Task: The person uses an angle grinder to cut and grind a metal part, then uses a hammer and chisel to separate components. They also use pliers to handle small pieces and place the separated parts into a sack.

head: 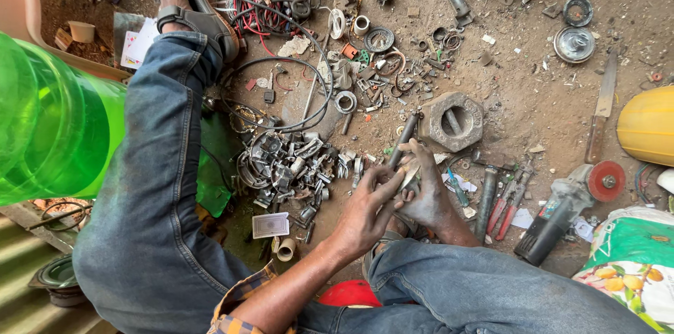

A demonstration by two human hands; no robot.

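Small metal part worked over a scrap-strewn dirt floor, both hands closed in on it.

A thin silvery metal piece (409, 174) is gripped between the left hand (365, 216) and the right hand (425, 197), just above the ground between the knees; left-hand fingers are curled together around its lower end, right-hand fingers are clamped on its upper part. Its long axis is seen running diagonally, low-left to upper-right, its far end pointed towards the dark metal rod (401, 141) and the hexagonal block (455, 121) (the exact shape is hidden by the fingers). A slip is judged the likeliest trouble: greasy fingers could let the piece drop into the pile of metal fittings (284, 169) and be lost, or an edge could nick a finger. The angle grinder (565, 209) lies well apart.
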